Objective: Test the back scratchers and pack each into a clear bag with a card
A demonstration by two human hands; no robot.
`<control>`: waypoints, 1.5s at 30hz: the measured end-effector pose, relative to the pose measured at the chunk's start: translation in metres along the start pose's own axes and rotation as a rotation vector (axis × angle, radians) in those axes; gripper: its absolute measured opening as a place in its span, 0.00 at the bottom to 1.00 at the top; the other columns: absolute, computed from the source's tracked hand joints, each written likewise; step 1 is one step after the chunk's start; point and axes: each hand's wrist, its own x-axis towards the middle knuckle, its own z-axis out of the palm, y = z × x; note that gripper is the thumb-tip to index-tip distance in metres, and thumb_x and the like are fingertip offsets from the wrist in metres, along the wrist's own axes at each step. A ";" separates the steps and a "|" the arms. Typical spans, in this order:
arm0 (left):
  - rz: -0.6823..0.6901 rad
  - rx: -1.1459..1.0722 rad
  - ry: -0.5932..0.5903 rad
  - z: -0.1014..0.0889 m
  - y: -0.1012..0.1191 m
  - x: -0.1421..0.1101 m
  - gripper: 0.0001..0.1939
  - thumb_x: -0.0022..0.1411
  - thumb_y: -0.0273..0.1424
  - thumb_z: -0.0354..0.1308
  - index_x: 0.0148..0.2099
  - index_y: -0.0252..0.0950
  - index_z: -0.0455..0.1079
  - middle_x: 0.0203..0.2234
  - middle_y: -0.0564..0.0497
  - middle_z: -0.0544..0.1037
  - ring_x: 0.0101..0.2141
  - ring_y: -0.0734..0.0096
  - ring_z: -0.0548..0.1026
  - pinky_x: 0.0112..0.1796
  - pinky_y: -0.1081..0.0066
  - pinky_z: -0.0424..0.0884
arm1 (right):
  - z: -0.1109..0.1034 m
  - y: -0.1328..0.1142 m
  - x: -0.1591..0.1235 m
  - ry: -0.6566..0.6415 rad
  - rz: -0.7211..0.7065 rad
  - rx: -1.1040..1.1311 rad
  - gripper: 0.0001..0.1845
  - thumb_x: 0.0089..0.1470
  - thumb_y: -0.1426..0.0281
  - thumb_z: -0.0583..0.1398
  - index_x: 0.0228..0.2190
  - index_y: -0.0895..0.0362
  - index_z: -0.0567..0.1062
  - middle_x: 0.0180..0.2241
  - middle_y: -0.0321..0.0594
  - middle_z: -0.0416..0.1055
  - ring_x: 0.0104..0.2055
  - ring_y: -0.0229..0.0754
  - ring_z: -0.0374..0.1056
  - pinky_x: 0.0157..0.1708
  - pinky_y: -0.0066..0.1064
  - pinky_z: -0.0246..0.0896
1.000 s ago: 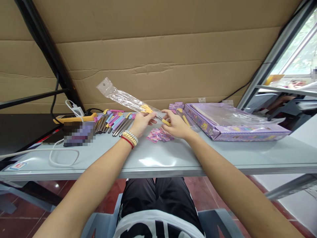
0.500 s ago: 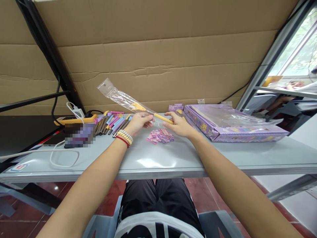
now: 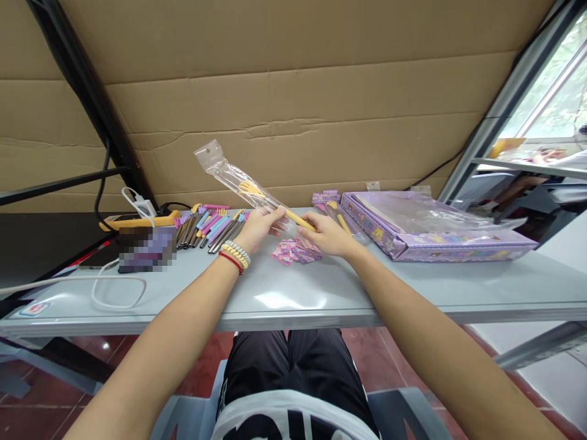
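Observation:
A yellow back scratcher [image 3: 299, 220] with a hand-shaped head lies slantwise between my hands, its head inside a long clear plastic bag [image 3: 219, 165]. My left hand [image 3: 257, 231] is closed around the bag and the scratcher's middle. The fingers of my right hand [image 3: 328, 234] pinch the lower end of the yellow handle. Below them on the table lies a small heap of pink and purple printed cards [image 3: 297, 250]. To the left is a pile of back scratchers [image 3: 215, 227] with metal rods and coloured handles. Another yellow back scratcher [image 3: 342, 220] lies beyond my right hand.
A purple printed box [image 3: 389, 241] with clear film on it stands at the right. More purple cards [image 3: 325, 197] sit by its left corner. At the left are a yellow case [image 3: 137, 220], a charger and a white cable [image 3: 119, 278]. Cardboard [image 3: 302, 98] backs the table.
The back scratcher has slid further up inside the bag, its head moving toward the upper left. More of the yellow handle shows between my hands than one second ago.

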 end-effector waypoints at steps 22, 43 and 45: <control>-0.051 -0.001 -0.057 0.004 0.001 -0.003 0.13 0.51 0.38 0.63 0.29 0.32 0.69 0.22 0.48 0.75 0.23 0.71 0.73 0.22 0.74 0.67 | -0.005 -0.004 -0.004 -0.157 0.018 0.332 0.35 0.35 0.66 0.70 0.46 0.60 0.69 0.26 0.33 0.70 0.24 0.34 0.64 0.23 0.27 0.59; -0.128 0.162 -0.148 0.007 0.002 -0.006 0.12 0.60 0.31 0.59 0.26 0.31 0.65 0.19 0.48 0.75 0.19 0.71 0.73 0.23 0.71 0.71 | -0.001 -0.006 -0.009 -0.113 -0.117 0.111 0.47 0.38 0.68 0.67 0.58 0.59 0.56 0.30 0.34 0.69 0.23 0.33 0.64 0.24 0.26 0.60; -0.151 0.170 -0.140 0.008 0.003 -0.006 0.13 0.60 0.32 0.59 0.26 0.31 0.65 0.18 0.47 0.75 0.18 0.72 0.73 0.23 0.71 0.72 | -0.001 -0.006 -0.009 -0.094 -0.141 0.091 0.46 0.37 0.68 0.67 0.57 0.57 0.56 0.31 0.34 0.69 0.22 0.32 0.63 0.23 0.26 0.60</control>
